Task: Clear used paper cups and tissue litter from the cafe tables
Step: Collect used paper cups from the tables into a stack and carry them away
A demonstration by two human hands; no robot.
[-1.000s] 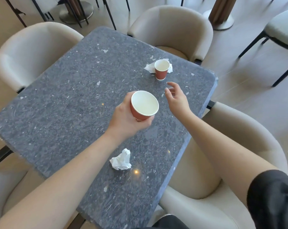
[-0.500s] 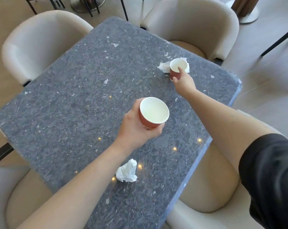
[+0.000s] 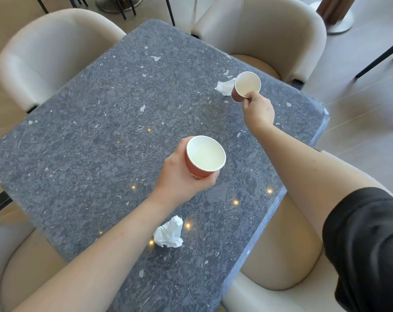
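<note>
My left hand grips a red paper cup with a white, empty inside, held above the middle of the dark stone table. My right hand pinches the rim of a second red paper cup at the table's far right, tilted toward me and lifted off a flat white tissue. A crumpled white tissue lies on the table near my left forearm.
Cream upholstered chairs surround the table: one at the far left, one at the far right, one at the near right and one at the near left. Other table bases and chair legs stand on the floor beyond.
My right hand reached across to the far cup, took its rim and tilted it up off the tissue. My left hand kept holding its cup.
</note>
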